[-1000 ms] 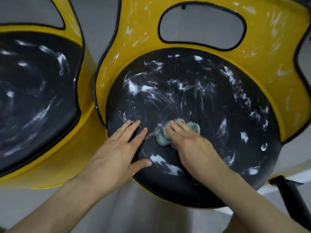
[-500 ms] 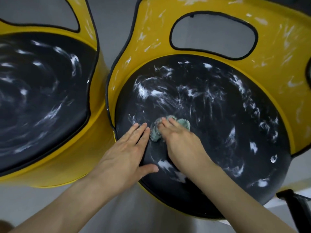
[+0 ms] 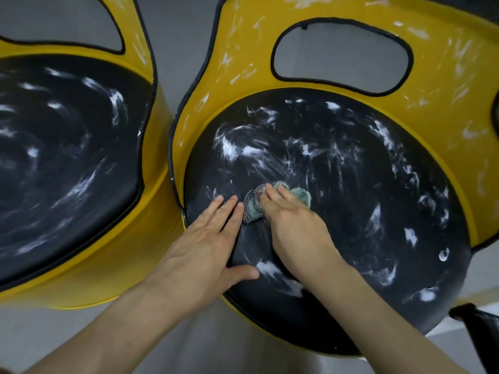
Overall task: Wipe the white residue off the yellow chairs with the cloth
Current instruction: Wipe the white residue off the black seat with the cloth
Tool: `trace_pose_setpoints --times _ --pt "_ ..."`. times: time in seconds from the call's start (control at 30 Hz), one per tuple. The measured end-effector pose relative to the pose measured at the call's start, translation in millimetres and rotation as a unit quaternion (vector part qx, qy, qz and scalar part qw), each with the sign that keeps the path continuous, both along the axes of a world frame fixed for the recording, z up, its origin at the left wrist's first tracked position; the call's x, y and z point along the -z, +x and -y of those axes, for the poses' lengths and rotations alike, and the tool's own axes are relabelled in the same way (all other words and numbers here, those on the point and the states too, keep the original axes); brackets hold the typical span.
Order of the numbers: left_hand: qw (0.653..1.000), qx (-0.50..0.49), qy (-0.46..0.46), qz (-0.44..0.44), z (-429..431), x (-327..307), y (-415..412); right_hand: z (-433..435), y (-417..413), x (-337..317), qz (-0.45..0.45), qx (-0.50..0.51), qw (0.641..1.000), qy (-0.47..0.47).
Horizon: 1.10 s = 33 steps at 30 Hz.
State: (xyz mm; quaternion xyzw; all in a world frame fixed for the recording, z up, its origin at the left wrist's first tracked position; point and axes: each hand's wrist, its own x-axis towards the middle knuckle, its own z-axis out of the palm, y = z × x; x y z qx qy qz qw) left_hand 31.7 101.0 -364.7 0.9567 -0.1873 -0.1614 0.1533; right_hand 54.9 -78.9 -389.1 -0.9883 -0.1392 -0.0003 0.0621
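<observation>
- Yellow chair (image 3: 348,74), nearer the 3 o'clock side of the view: its round black seat (image 3: 351,211) is streaked with white residue (image 3: 235,149), and more flecks lie on the yellow backrest from 10 to 2 o'clock.
- Cloth (image 3: 252,205), a bunched wad of checked and green fabric, lies on the seat at about 9 o'clock, inward of the rim.
- Right hand (image 3: 294,225): fingers straight and close together, pressing the cloth flat against the seat.
- Left hand (image 3: 205,244): laid flat at the seat's 8 o'clock edge, fingers straight and together, thumb spread; its fingertips are just beside the cloth. It appears to brace the chair.
- Second yellow chair (image 3: 151,233), at 9 o'clock of the view: its seat is equally smeared and looks unwiped.
- Judgement: wiping is at an early stage. For a clean result, spread the wad wider, keep firm, even pressure, and work in overlapping strokes from 9 towards 3 o'clock, turning to a fresh face so residue lifts rather than smears; the heavy patches at 10 and 6 o'clock need repeat passes.
</observation>
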Motion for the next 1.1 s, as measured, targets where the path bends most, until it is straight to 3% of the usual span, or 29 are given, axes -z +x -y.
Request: trace_pose_setpoints --times 0.2,0.47,0.63,0.77,0.9,1.1 --pt "1.0 -0.001 -0.017 0.002 -3.4 2.2 -0.5 13.0 -62.6 -12.0 -0.056 -0.016 0.998 -0.001" --pt "1.0 0.005 -0.018 0.011 -7.1 5.6 -1.9 -13.8 15.2 -14.6 -0.023 0.007 1.0 0.007" --pt "1.0 -0.013 -0.024 0.014 -16.3 4.8 -6.2 -10.0 -49.4 -15.3 -0.099 -0.02 0.995 -0.009" --pt "0.999 -0.024 -0.028 0.002 -23.6 3.2 -4.6 -7.3 -18.8 -11.5 -0.045 -0.04 0.998 -0.025" --pt "0.999 -0.026 -0.03 -0.005 -23.5 3.7 -4.4 -19.0 29.7 -16.8 -0.022 0.013 1.0 -0.002" --pt "0.997 -0.052 -0.053 0.01 -30.0 9.8 -1.4 -29.2 -52.4 -14.3 -0.037 -0.013 0.999 0.023"
